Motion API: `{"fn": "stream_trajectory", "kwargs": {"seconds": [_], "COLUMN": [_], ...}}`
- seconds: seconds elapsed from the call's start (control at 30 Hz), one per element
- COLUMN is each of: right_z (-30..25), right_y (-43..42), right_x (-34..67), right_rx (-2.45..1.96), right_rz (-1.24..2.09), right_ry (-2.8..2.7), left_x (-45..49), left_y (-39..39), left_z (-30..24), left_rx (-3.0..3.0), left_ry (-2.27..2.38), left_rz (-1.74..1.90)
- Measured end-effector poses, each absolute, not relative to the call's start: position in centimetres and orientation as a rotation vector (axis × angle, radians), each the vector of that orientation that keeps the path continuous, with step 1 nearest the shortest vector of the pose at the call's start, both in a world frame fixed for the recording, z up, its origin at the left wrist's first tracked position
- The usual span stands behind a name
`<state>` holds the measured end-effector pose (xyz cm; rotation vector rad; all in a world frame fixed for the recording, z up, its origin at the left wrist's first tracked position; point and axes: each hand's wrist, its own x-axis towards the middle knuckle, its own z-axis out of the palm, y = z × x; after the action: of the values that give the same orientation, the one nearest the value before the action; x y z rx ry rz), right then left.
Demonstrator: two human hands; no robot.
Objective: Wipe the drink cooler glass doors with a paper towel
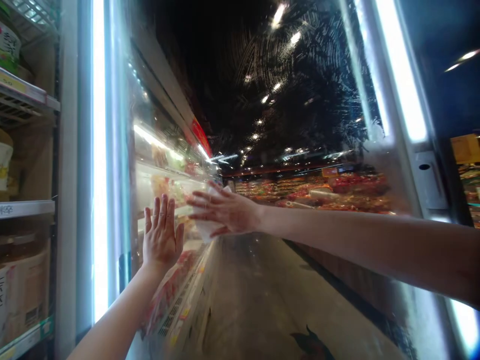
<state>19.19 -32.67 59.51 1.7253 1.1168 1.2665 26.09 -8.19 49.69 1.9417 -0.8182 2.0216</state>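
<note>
A large glass door (262, 280) stands in front of me, with smeared streaks across its upper part. My left hand (161, 235) lies flat against the left side of the pane, fingers stretched upward and holding nothing. My right hand (228, 212) reaches in from the right and presses a white cloth or paper wipe (205, 231) on the glass with spread, slightly blurred fingers. Part of the wipe is hidden under the palm.
Bright light strips run down the left (99, 150) and right door frame (403, 75). At far left, shelves (26, 209) hold jars and packages. Beyond the glass are a lit display case (168, 165), an aisle floor and heaped goods (348, 192).
</note>
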Motion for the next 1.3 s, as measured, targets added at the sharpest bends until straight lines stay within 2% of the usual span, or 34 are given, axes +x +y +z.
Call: {"fn": "stream_trajectory", "kwargs": {"seconds": [0.07, 0.13, 0.27, 0.33, 0.47, 0.53, 0.7, 0.83, 0.9, 1.07, 1.13, 1.23, 1.3], "right_z": [60.1, 58.2, 52.1, 51.7, 54.6, 54.5, 52.9, 55.4, 54.9, 50.0, 50.1, 50.5, 48.7], "right_y": [-33.1, -33.4, -34.0, -34.4, -35.1, -35.2, -37.6, -41.6, -43.2, -46.5, -47.7, -48.4, -47.8], "right_x": [18.9, 18.5, 18.0, 17.8, 17.5, 17.4, 16.9, 15.7, 15.1, 13.9, 13.5, 13.3, 13.5], "right_rx": [1.865, 1.945, 1.794, 1.760, 1.995, 2.042, 1.853, 2.074, 2.127, 1.974, 2.018, 2.190, 2.230], "right_rz": [1.451, 1.485, 1.110, 1.068, 1.431, 1.481, 1.139, 1.524, 1.605, 1.145, 1.242, 1.629, 1.662], "right_ry": [0.979, 0.945, 1.227, 1.229, 0.904, 0.874, 1.207, 0.902, 0.816, 1.171, 1.087, 0.677, 0.624], "left_x": [26.1, 26.1, 26.1, 26.1, 26.0, 25.9, 24.5, 22.7, 22.1, 21.7, 21.7, 21.7, 21.5], "left_y": [-8.1, -8.1, -8.0, -7.9, -7.6, -7.6, -10.4, -15.2, -17.5, -19.9, -19.9, -19.8, -19.9], "left_z": [49.7, 49.7, 49.8, 49.9, 49.9, 49.6, 48.3, 48.0, 48.0, 47.1, 46.7, 46.5, 46.5], "left_rx": [1.941, 1.943, 1.941, 1.938, 1.956, 1.967, 2.021, 2.073, 2.067, 2.075, 2.092, 2.082, 2.071], "left_ry": [-0.824, -0.825, -0.829, -0.838, -0.834, -0.811, -0.932, -1.154, -1.165, -1.145, -1.158, -1.162, -1.147], "left_rz": [2.022, 2.013, 1.974, 1.952, 1.924, 1.928, 1.937, 1.928, 1.921, 1.945, 1.946, 1.946, 1.951]}}
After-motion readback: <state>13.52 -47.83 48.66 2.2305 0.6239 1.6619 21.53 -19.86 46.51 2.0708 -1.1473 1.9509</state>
